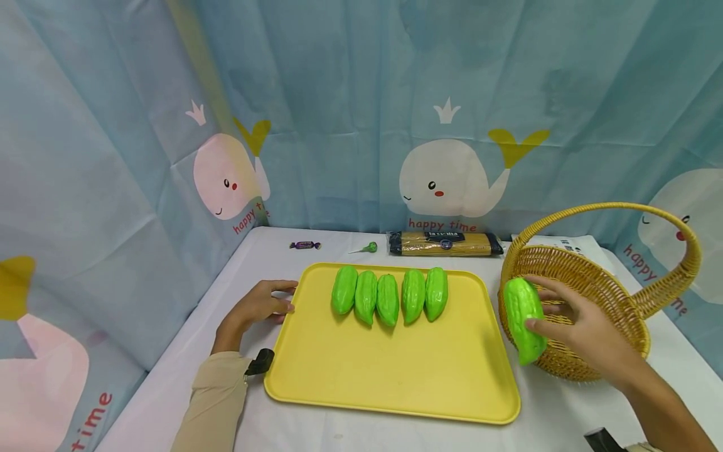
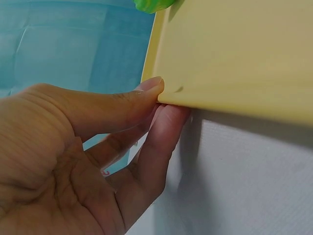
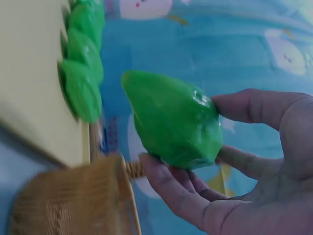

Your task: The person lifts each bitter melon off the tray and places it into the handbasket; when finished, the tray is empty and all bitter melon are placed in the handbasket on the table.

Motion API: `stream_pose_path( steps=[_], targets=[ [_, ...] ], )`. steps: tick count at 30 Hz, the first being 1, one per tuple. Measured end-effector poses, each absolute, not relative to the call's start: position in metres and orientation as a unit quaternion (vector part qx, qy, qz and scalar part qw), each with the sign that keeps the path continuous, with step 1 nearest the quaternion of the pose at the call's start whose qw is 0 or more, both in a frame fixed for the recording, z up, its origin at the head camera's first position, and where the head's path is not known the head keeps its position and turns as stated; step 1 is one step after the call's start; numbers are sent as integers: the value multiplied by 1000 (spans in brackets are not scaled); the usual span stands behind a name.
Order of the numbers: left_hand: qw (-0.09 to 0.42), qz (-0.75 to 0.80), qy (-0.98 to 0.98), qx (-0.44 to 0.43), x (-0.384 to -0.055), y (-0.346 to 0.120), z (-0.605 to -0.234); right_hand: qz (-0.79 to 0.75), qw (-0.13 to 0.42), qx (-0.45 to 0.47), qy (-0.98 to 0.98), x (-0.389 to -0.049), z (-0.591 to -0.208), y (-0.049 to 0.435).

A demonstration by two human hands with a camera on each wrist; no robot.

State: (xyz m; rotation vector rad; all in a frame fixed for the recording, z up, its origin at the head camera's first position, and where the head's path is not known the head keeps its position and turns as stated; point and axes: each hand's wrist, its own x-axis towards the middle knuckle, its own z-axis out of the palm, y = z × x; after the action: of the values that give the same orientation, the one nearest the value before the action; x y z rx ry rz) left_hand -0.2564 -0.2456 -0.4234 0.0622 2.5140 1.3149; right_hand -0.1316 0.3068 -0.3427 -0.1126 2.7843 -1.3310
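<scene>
My right hand [image 1: 587,333] holds a bright green toy bitter melon [image 1: 524,320] between thumb and fingers, over the near left rim of a wicker basket [image 1: 612,314]. In the right wrist view the same bitter melon [image 3: 171,120] is raised off the table, its pointed end away from the palm. My left hand [image 1: 262,302] is at the left edge of a yellow tray [image 1: 390,376]. The left wrist view shows the thumb [image 2: 151,85] on top of the tray's rim and fingertips beneath it. Several more green bitter melons [image 1: 388,300] lie in a row along the tray's far side.
Behind the tray lie a purple wrapped candy [image 1: 305,245], a small green-headed lollipop [image 1: 369,247] and a pack of spaghetti [image 1: 445,244]. The basket's tall handle [image 1: 621,206] arches over its opening. A printed sheet [image 1: 576,245] lies behind the basket. A blue curtain [image 1: 350,125] hangs at the back.
</scene>
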Motion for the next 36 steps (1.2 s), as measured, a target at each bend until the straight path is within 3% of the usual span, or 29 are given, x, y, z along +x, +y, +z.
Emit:
stream_pose_path(
  steps=[14,27,36],
  targets=[
    [152,461,874,23,-257,-246,-424,-443,29,-17,896,-158,-332,384],
    [151,458,876,17,-257,-247,-426,-552,122,0,825,-210,-339,415],
    [149,461,874,18,-257,-247,-426,-543,155,15,825,-235,-349,419]
  ],
)
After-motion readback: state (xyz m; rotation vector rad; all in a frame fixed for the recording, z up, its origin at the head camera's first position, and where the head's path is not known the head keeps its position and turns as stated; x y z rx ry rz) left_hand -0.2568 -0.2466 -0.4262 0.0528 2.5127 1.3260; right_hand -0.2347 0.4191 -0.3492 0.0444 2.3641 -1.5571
